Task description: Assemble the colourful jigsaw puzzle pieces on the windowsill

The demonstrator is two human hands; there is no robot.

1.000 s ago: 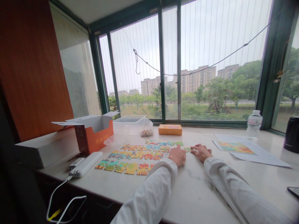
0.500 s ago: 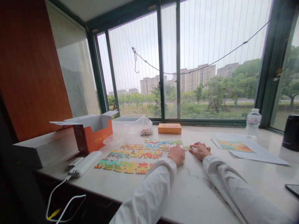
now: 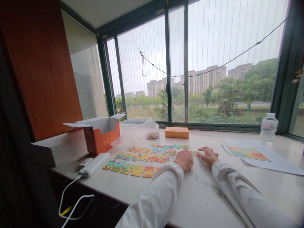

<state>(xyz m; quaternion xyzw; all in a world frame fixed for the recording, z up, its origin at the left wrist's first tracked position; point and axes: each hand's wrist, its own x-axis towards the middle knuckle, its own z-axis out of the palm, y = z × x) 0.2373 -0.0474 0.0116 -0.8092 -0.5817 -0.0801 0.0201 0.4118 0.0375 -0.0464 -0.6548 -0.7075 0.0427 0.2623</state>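
A slip is most likely to be caused by the left sleeve, as its white cuff is being carried low over the marble sill, just beside the 3 loose rows of jigsaw pieces. Even a slight drag of the cloth could knock those rows out of line. A similar nudge could be given by the left hand, which is being pressed down with its fingers curled at the right end of the rows; whether a piece is being gripped by it cannot be told, although no tight clench is being shown. The right hand is being held open and released, with its fingers being spread on the sill. The small green piece is being framed by the 2 hands, and if it were pushed carelessly, the neighbouring pieces could be shifted. A further hazard is being presented by the white power bank near the rows, since its white cable is being left hanging over the front edge, where a snag could drag the bank into the lowest row. The pieces are being shown in bright orange, yellow, teal and green, with knobbed edges, and are being laid flat in the middle of the sill, in front of the small orange box.
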